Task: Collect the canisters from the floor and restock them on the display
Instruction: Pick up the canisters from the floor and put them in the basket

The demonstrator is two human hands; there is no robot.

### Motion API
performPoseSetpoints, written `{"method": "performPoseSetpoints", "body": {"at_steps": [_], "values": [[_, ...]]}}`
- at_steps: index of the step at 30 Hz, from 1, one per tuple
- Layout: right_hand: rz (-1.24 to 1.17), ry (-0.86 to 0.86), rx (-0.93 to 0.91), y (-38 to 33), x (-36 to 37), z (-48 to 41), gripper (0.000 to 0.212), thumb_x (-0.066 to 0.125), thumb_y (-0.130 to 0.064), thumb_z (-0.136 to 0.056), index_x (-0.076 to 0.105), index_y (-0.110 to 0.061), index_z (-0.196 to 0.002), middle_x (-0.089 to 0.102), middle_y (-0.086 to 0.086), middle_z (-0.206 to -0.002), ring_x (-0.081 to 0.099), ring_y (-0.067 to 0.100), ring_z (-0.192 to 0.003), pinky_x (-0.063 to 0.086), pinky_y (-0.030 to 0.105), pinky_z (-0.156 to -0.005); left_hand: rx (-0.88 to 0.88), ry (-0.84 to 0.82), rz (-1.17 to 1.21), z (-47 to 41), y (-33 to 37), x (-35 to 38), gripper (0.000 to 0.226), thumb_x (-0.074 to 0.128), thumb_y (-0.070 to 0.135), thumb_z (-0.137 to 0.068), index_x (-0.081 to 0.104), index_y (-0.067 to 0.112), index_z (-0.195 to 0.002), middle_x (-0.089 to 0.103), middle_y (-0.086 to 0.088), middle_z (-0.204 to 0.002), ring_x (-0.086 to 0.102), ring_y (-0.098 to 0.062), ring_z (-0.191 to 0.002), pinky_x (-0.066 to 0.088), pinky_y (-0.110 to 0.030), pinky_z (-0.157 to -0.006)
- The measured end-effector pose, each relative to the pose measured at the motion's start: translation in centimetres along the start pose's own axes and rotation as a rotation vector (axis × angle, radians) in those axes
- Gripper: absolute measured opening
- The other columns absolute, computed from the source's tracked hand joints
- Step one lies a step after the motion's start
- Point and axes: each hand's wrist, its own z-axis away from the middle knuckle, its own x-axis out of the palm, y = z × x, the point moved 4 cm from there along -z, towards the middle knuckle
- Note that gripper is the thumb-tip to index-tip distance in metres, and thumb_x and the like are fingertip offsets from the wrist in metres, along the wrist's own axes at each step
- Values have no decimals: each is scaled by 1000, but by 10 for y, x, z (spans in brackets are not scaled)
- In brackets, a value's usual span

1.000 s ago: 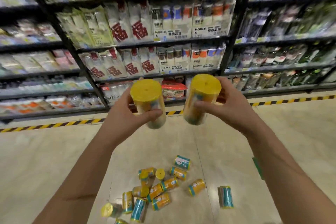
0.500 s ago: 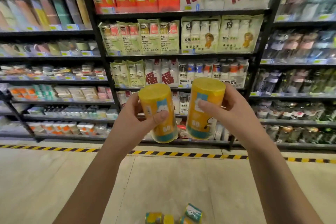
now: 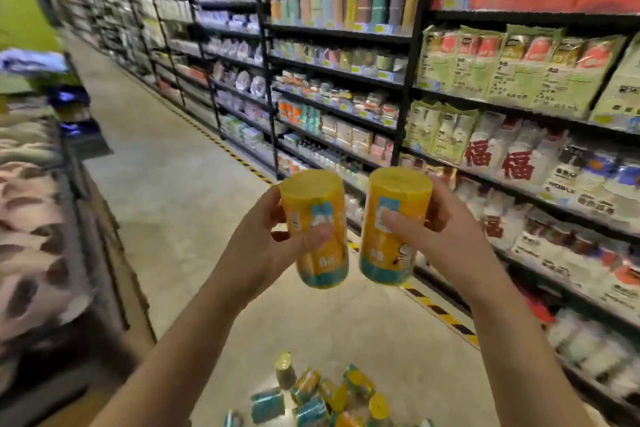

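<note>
Two yellow canisters with teal bottoms are held upright side by side in front of me at chest height. My left hand (image 3: 266,246) grips the left canister (image 3: 317,218), thumb across its label. The right canister (image 3: 394,218) is gripped by my right hand (image 3: 446,236), thumb on its front. Several more canisters (image 3: 311,395) lie scattered on the floor below, near the bottom edge of the view.
Black store shelving (image 3: 408,55) packed with bagged goods runs along the right, with a yellow-black hazard stripe (image 3: 440,312) on the floor at its foot. A low display bin (image 3: 41,236) of patterned goods stands at the left. The beige aisle floor (image 3: 166,163) stretches ahead.
The view has swung left, from facing the shelves to looking down the aisle. Both hands keep their canisters, held at the same height. The floor canisters show again at the bottom.
</note>
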Motion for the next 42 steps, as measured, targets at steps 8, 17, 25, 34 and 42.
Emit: {"method": "performPoseSetpoints", "body": {"at_steps": [8,17,25,34,42], "values": [[-160,-429,-71,-35,166,28,41,89,-44,-72,66,-45,-106,74,-12,-104,70,10,-98,54,32,-78,-111,415,-142,146,1,-139,72,84,67,-61,60,38,-122,74,7,-112,69,-14,-108,55,-48,-97],[-216,-799,-203,-119,382,162,51,86,-39,-70,65,-39,-116,73,-18,-109,69,2,-100,55,26,-79,-183,832,-162,374,28,-285,53,85,38,-77,61,35,-124,73,10,-113,68,-9,-109,54,-36,-95],[-221,-1154,-314,-203,579,328,66,89,-48,-65,63,-34,-123,71,-22,-112,66,-4,-102,53,15,-81,-304,1146,-256,612,32,-409,56,89,42,-74,61,39,-122,73,10,-114,69,-11,-107,54,-46,-99],[-262,-1519,-359,-256,758,475,59,91,-33,-70,60,-36,-120,72,-18,-112,68,2,-105,53,28,-90,-404,1465,-306,792,32,-498,60,90,44,-72,59,41,-124,71,11,-118,66,-9,-111,51,-26,-89],[-287,-1762,-465,-294,935,550,58,93,-31,-70,59,-41,-116,68,-28,-106,65,-7,-99,50,9,-78,-499,1672,-362,869,14,-614,57,88,35,-74,59,34,-123,70,16,-114,66,-2,-106,53,-16,-83]]}}
